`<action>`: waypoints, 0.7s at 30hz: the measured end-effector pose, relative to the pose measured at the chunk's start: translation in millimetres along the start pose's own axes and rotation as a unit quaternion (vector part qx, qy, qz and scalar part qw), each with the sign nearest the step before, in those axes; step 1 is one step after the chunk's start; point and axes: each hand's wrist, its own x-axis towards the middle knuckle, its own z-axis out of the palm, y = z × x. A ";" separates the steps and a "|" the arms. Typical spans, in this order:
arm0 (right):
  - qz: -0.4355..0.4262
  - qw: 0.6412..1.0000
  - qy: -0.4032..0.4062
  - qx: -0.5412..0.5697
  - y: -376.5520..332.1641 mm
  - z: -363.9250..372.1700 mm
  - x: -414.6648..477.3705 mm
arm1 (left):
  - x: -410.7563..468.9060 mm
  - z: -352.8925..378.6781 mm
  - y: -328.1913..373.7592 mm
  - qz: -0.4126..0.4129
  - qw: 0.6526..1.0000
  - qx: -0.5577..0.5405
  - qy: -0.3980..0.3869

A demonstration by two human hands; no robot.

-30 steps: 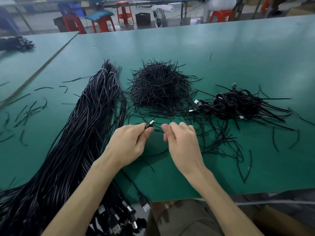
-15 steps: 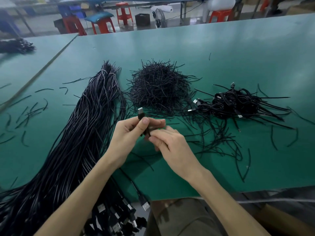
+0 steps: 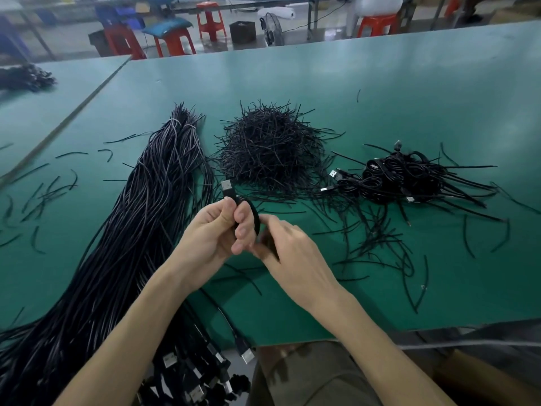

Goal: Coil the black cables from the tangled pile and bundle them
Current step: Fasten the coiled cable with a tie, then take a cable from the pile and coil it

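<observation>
The left hand [image 3: 210, 230] is pinching one black cable [image 3: 255, 213] just below its USB plug [image 3: 227, 187], thumb and curled fingers closed round it so the plug is pointing up and away. The right hand [image 3: 292, 250], touching the left, is curling its fingers round the same cable and seems to be bending it into a first small loop that is arching between the two hands. A second ago the hands were sitting lower and slightly apart with the plug lying sideways between them. Half a second ago the plug was being turned upright, so the loop is the new thing here. Judging by this, the coil in hand is only just beginning, with most of its length still to be wound and no tie on it. Just left of the hands, the long bundle [image 3: 131, 230] of uncoiled cables is stretching along the counter [image 3: 409, 83] and over its near edge, so most of the work is still waiting. Beyond the hands the tie pile [image 3: 269, 150] is lying ready. Well off to the right, a small heap of finished coils [image 3: 404, 177] is showing what is already done.
</observation>
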 end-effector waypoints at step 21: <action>-0.009 0.999 0.037 0.033 5.4 3.6 -1.3 | 3.1 8.1 -9.8 0.153 0.935 0.319 0.019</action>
